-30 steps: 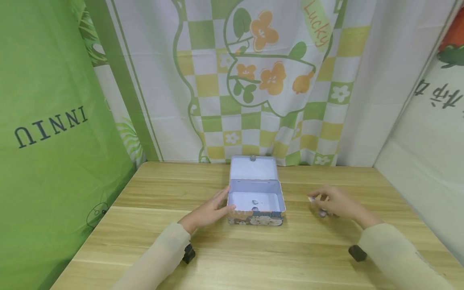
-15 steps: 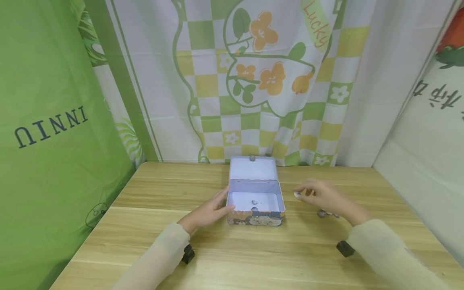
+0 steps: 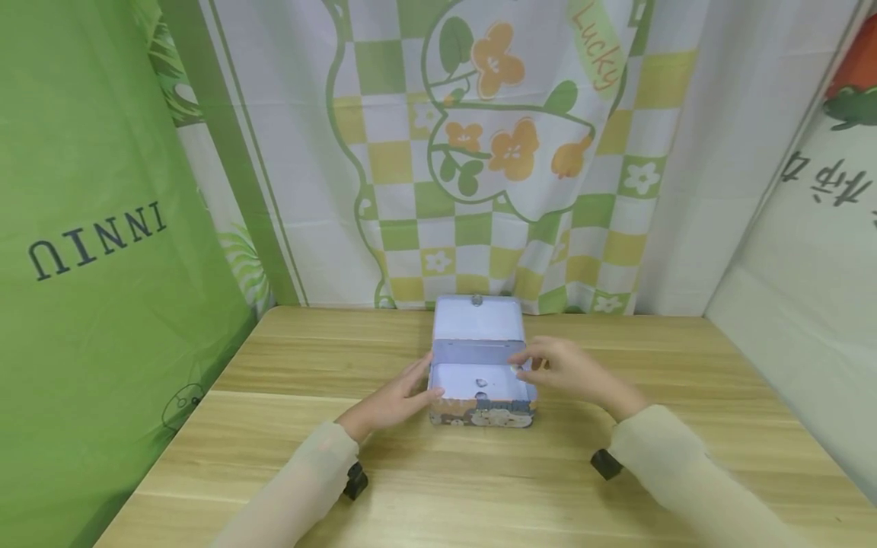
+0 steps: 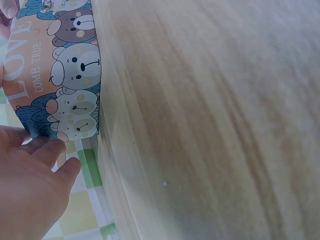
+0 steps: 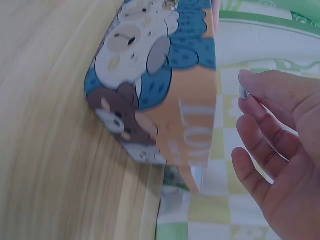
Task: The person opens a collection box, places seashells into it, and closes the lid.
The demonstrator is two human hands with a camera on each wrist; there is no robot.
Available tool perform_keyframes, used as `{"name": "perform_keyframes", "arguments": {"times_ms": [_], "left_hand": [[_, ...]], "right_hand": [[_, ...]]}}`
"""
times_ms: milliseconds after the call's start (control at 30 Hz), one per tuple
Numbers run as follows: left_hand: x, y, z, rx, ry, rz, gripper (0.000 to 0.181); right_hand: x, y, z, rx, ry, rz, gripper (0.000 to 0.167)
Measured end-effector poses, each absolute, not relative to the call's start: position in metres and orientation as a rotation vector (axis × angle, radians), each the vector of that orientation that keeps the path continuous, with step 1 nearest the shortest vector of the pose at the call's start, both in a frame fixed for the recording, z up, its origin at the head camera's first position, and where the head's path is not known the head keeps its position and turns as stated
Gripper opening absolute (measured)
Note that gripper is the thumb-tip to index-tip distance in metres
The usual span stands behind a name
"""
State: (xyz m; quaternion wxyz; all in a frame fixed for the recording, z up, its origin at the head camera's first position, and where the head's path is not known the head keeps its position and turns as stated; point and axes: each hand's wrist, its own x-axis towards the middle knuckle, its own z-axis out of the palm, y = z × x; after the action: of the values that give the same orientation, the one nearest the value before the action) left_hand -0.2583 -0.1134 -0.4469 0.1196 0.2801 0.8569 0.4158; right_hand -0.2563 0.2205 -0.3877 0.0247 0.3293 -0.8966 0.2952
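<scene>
A tin box with printed bears (image 3: 448,412) (image 4: 75,65) (image 5: 185,90) stands on the table, its lid (image 3: 478,320) raised at the back. Two small clear or silvery spots (image 3: 481,383) show on its pale inner floor and near the front wall; what they are is unclear. My left hand (image 3: 390,400) (image 4: 32,182) rests against the box's left side, fingers extended and thumb by the front left corner. Over the box's right rim, my right hand (image 3: 572,371) (image 5: 290,130) pinches a small whitish piece (image 5: 243,92) between thumb and index finger, the other fingers loosely bent.
The wooden table (image 3: 479,487) reaches back to a checked curtain (image 3: 438,221). A green curtain (image 3: 103,320) hangs at the left, a pale one (image 3: 808,251) at the right. Dark blocks (image 3: 606,463) sit below both wrists.
My right hand has moved left from the table's right part to above the box, carrying the small piece. Its forearm now covers where small pieces lay on the table. My left hand stays put.
</scene>
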Motion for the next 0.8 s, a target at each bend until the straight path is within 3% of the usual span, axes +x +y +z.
{"name": "perform_keyframes", "arguments": {"times_ms": [800], "left_hand": [[-0.260, -0.113, -0.448, 0.843, 2.521, 1.206, 0.082]], "right_hand": [[-0.269, 0.194, -0.408, 1.136, -2.751, 0.866, 0.021]]}}
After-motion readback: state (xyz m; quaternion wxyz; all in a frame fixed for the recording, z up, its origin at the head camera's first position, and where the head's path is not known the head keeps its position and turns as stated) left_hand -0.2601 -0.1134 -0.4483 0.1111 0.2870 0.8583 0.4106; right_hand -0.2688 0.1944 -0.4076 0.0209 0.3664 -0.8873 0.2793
